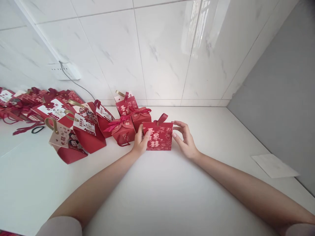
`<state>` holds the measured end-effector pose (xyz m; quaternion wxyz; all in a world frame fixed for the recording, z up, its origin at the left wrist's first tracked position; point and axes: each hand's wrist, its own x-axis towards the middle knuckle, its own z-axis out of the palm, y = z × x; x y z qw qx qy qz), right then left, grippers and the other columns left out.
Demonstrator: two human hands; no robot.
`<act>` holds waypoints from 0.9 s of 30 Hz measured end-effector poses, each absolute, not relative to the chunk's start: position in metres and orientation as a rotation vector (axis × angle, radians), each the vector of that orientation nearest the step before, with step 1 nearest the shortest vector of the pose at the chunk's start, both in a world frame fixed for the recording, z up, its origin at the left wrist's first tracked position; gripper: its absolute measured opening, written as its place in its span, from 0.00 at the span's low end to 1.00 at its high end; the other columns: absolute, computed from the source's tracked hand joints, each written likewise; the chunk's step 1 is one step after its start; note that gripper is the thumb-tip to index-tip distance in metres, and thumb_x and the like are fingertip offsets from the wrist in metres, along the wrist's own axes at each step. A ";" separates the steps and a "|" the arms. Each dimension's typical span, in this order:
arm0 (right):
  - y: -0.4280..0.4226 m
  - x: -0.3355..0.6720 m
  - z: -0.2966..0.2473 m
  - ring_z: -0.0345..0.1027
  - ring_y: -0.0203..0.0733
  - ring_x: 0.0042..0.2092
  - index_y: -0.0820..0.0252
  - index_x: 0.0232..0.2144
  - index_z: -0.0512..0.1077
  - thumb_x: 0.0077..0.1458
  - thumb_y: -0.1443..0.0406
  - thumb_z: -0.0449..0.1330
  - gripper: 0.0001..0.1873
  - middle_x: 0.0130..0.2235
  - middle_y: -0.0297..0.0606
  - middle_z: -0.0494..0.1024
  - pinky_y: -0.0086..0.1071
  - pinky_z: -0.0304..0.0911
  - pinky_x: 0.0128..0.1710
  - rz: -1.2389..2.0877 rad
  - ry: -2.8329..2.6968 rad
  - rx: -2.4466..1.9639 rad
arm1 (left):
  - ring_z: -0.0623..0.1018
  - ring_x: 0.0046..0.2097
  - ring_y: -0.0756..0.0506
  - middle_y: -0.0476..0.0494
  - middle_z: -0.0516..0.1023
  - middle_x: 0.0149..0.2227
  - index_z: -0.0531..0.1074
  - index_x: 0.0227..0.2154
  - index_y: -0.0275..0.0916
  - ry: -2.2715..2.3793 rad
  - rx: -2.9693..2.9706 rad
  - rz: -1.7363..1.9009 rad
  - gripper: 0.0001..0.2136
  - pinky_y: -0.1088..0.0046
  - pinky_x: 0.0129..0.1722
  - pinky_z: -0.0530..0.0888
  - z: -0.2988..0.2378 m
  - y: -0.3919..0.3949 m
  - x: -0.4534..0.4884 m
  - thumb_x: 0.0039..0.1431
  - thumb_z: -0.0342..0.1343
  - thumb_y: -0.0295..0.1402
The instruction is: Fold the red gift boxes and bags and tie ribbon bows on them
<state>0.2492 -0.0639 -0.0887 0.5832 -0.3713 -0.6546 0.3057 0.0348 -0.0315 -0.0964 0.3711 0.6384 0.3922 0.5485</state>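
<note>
A red gift box (161,139) with pale pink characters, a floral print and a ribbon loop on top stands upright on the white table. My left hand (141,141) grips its left edge, thumb on the front face and fingers hidden behind. At the opposite edge is my right hand (184,139), its thumb and fingers apart and curved; the fingertips are at or very near the box's side, and contact is hard to make out. Just behind my left hand are two red boxes tied with ribbon bows, one in front (123,132) and one behind (140,115).
Another printed red box (126,105) stands at the back. Several red bags with pale tags (90,141) stand to the left, before a pile of flattened red packaging (39,101). A tiled wall (162,59) bounds the back; a white sheet (274,165) lies at right.
</note>
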 end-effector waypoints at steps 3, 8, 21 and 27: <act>-0.056 0.251 -0.056 0.66 0.45 0.52 0.54 0.44 0.68 0.61 0.60 0.56 0.09 0.49 0.42 0.70 0.44 0.60 0.55 0.477 -1.629 -0.813 | 0.74 0.52 0.43 0.37 0.72 0.53 0.57 0.58 0.41 1.021 1.792 1.633 0.24 0.64 0.53 0.70 -0.091 -0.041 0.042 0.60 0.54 0.40; -0.043 0.243 -0.012 0.65 0.44 0.53 0.53 0.39 0.74 0.62 0.60 0.55 0.09 0.50 0.40 0.70 0.40 0.64 0.50 0.457 -1.820 -0.749 | 0.64 0.62 0.41 0.36 0.60 0.63 0.50 0.64 0.43 0.973 1.964 1.710 0.27 0.62 0.60 0.64 -0.094 -0.050 0.046 0.63 0.51 0.36; -0.053 0.227 -0.059 0.69 0.43 0.48 0.49 0.56 0.64 0.63 0.63 0.53 0.19 0.51 0.39 0.72 0.40 0.66 0.48 0.561 -1.889 -0.662 | 0.74 0.46 0.42 0.39 0.74 0.44 0.71 0.46 0.39 0.903 2.353 1.633 0.12 0.61 0.47 0.72 -0.053 -0.051 0.027 0.61 0.50 0.32; -0.062 0.220 -0.054 0.70 0.44 0.46 0.53 0.48 0.67 0.61 0.64 0.54 0.12 0.46 0.40 0.74 0.40 0.67 0.46 0.487 -1.807 -0.695 | 0.76 0.43 0.45 0.43 0.75 0.39 0.70 0.40 0.39 0.916 2.185 1.551 0.08 0.66 0.45 0.73 -0.038 -0.059 0.032 0.58 0.55 0.34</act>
